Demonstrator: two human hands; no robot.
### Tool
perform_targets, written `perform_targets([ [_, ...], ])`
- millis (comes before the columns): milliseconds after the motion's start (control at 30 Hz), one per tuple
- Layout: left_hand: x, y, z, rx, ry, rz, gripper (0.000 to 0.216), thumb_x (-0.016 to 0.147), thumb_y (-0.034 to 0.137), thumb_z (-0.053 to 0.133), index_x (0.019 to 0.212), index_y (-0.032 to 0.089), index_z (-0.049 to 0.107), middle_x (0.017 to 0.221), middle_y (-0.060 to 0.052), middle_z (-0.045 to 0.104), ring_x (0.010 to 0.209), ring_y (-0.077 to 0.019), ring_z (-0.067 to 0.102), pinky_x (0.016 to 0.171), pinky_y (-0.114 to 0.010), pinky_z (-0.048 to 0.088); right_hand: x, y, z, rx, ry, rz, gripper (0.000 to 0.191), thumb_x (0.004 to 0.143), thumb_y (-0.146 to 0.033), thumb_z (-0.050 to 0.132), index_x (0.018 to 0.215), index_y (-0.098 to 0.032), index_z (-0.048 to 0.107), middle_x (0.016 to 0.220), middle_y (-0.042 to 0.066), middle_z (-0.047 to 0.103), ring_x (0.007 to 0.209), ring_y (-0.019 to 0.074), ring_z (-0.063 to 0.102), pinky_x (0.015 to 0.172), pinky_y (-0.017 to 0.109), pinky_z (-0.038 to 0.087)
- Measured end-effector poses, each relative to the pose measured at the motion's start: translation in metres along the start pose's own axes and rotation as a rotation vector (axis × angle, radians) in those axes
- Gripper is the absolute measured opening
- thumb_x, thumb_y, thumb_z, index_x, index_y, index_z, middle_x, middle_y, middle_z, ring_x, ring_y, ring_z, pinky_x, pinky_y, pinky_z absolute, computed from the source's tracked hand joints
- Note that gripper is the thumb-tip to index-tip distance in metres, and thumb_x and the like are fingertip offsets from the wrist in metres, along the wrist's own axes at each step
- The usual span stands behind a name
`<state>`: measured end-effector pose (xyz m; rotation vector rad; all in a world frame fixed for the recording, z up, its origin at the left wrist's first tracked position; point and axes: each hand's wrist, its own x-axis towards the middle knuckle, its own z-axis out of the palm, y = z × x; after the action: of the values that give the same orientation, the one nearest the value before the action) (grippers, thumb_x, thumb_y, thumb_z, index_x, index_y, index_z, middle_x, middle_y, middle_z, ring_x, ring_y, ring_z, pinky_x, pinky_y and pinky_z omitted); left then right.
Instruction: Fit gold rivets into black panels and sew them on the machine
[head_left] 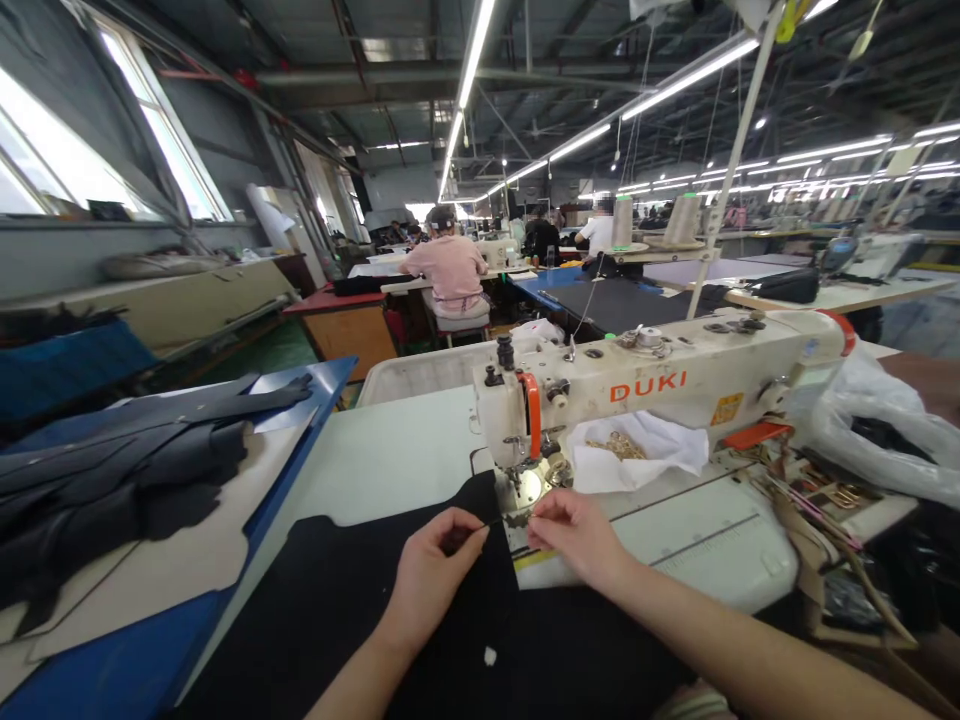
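Observation:
My left hand (pixel 442 570) is closed in a pinch over the black fabric (pixel 352 590), just in front of the sewing machine (pixel 585 390). A thin dark strip (pixel 516 520) stretches from its fingertips toward my right hand (pixel 574 540), whose thumb and forefinger are also pinched together on the strip's other end. The strip is too small to tell its exact kind. Both hands are close to the machine's needle area and shiny round plate (pixel 529 486). A small white scrap (pixel 490 656) lies on the black fabric nearer to me.
White cloth (pixel 675 448) holding gold-coloured metal pieces (pixel 621 446) lies under the machine arm. Dark cut pieces (pixel 127 460) are stacked on a blue board (pixel 187 620) at left. Clear plastic (pixel 877 420) and straps crowd the right side. A person in pink (pixel 448 270) sits ahead.

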<state>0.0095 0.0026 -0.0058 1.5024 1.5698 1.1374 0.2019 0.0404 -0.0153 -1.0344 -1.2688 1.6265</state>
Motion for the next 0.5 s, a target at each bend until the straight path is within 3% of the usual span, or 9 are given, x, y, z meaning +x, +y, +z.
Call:
perform_targets([
  [200, -0.004, -0.002, 0.002, -0.020, -0.009, 0.028, 0.019, 0.073, 0.036, 0.064, 0.070, 0.018, 0.062, 0.061, 0.000, 0.060, 0.058, -0.0140, 0.055, 0.057, -0.024, 0.044, 0.015, 0.008, 0.027, -0.084, 0.025, -0.006, 0.017, 0.065, -0.032, 0.066, 0.071, -0.020, 0.057, 0.063, -0.002, 0.062, 0.060, 0.0167, 0.065, 0.056, 0.028, 0.050],
  [500, -0.004, 0.003, 0.007, 0.041, 0.034, 0.019, 0.016, 0.072, 0.033, 0.063, 0.065, 0.019, 0.060, 0.058, 0.001, 0.059, 0.055, -0.0128, 0.053, 0.053, -0.023, 0.042, 0.009, 0.012, 0.030, -0.066, -0.017, -0.066, 0.018, 0.069, -0.033, 0.065, 0.076, -0.019, 0.056, 0.066, -0.001, 0.061, 0.064, 0.0155, 0.064, 0.062, 0.028, 0.051],
])
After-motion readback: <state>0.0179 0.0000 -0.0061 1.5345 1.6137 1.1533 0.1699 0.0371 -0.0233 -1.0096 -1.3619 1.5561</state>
